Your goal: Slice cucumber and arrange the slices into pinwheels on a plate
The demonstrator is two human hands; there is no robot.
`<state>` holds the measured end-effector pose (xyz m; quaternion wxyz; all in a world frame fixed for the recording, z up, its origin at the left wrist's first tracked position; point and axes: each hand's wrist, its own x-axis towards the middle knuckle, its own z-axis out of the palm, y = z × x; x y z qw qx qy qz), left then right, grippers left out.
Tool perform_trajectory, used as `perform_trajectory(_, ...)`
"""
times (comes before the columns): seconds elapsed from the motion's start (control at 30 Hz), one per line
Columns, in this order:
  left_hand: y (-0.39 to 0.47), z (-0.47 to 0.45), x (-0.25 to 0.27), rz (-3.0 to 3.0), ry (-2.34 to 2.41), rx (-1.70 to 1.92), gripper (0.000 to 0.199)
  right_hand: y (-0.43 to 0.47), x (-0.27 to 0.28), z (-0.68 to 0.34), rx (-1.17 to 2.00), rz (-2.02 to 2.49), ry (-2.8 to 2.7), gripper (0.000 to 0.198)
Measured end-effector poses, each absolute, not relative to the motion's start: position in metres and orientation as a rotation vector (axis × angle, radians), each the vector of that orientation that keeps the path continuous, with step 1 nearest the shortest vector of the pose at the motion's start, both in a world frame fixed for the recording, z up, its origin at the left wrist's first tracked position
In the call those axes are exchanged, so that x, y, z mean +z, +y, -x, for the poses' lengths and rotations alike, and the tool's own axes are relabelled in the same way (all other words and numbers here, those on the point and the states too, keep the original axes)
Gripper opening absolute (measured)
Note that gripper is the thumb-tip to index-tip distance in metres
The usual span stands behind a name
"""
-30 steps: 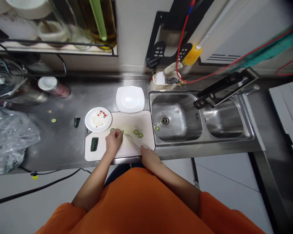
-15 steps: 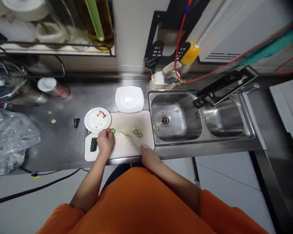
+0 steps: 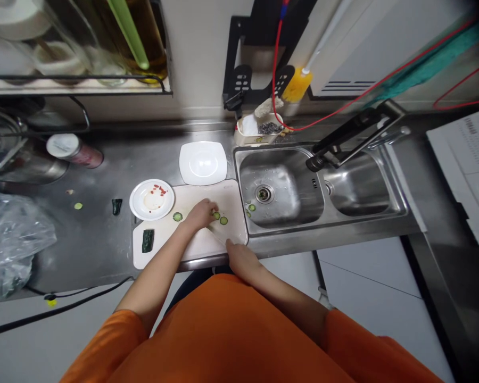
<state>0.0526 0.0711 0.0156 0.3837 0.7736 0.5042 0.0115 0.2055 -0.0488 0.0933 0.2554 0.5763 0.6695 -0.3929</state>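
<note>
On the steel surface (image 3: 96, 234), your right hand (image 3: 240, 259) grips the knife (image 3: 217, 235) aslant over the board (image 3: 233, 199), likely leaving room for your left hand (image 3: 200, 214) at the cucumber slices (image 3: 223, 220), its grip unclear.

The person wears a loose bright-orange cloth top (image 3: 239, 330), one even colour across its broad, smooth front and shaded darker along its lower folds. At the left side of the top, a wide short orange left sleeve (image 3: 115, 335) leaves the forearm and the slender left hand (image 3: 201, 214) bare, and at its right side a matching right sleeve (image 3: 359, 340) does the same for the right hand (image 3: 241, 259); beyond the top's far edge shows dark navy legwear (image 3: 179, 292).
</note>
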Motion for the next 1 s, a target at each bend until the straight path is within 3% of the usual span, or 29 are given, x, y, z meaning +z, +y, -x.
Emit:
perform_trajectory(0.47, 0.067, -0.047, 0.025, -1.810, 1.258, 0.142, 0.006, -0.049, 0.091, -0.208, -1.082, -1.578, 1.830, 0.036)
perform_trajectory(1.0, 0.058, 0.005, 0.027, -1.932, 1.364, 0.229, 0.025, -0.044, 0.080, -0.214, -1.057, -1.601, 1.838, 0.040)
